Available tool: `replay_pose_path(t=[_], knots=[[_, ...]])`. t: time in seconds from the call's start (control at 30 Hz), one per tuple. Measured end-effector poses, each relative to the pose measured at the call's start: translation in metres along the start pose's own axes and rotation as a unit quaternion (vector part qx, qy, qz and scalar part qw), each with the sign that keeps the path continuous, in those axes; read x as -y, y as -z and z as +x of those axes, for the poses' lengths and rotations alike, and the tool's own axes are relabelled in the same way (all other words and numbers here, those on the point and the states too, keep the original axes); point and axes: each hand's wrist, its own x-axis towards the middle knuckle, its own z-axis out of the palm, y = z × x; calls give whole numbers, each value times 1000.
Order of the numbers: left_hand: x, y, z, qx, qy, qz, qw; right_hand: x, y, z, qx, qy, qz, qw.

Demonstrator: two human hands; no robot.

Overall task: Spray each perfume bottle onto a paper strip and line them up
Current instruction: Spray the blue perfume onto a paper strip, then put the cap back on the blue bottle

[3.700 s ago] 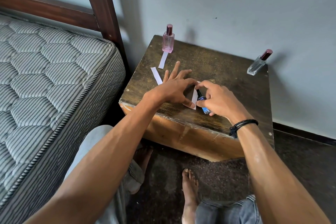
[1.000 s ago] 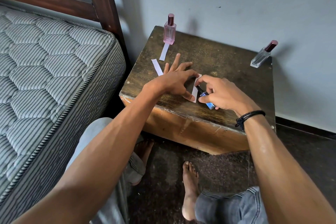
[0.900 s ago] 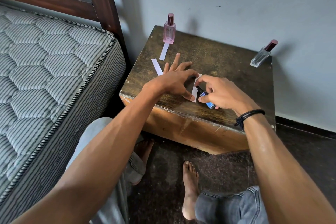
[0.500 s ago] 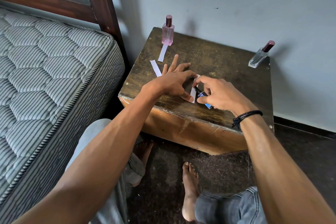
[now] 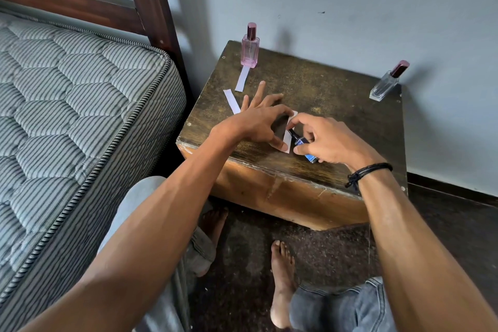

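The small blue perfume bottle [image 5: 304, 146] is tilted low over the bench [image 5: 336, 94] near its front edge, nozzle aimed at a paper strip [image 5: 287, 140]. The right hand [image 5: 330, 140] has its grip clamped on the bottle. The left hand [image 5: 258, 122], grip apart, pins the strip flat.

Roughly midway, I judge: the pink bottle [image 5: 250, 48] stands with a second strip [image 5: 242, 79] at its foot, while the clear bottle [image 5: 385, 83] waits capped at the far right corner.

Three bottles, three strips; the third strip [image 5: 232, 101] lies loose.
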Motion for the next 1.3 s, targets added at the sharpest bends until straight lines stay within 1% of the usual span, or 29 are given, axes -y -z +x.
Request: replay_pose_path(t=[0.2,0.47,0.63,0.8,0.93,1.07,1.17,1.3], knots=[[0,1,-1,2,0,0,1000,-7,-2,0,1,-1,16,1000],[4,5,-2,2,3,5,1000,-10,1,-2,-1,-13,75,997],[4,8,-2,7,-5,-22,1000,-12,3,-4,-31,-13,86,996],[5,13,-3,-3,-18,-52,998,-13,6,-5,-67,-39,132,988],[10,18,-3,-37,-29,-67,997,-16,4,-2,-89,-57,159,982],[10,27,-5,-120,-55,-105,986,-20,3,0,-114,-53,212,969],[12,27,-4,-167,-51,-123,977,-19,3,0,-128,-47,241,961],[14,23,-3,-179,-34,-111,977,-18,2,0,-141,-40,235,961]])
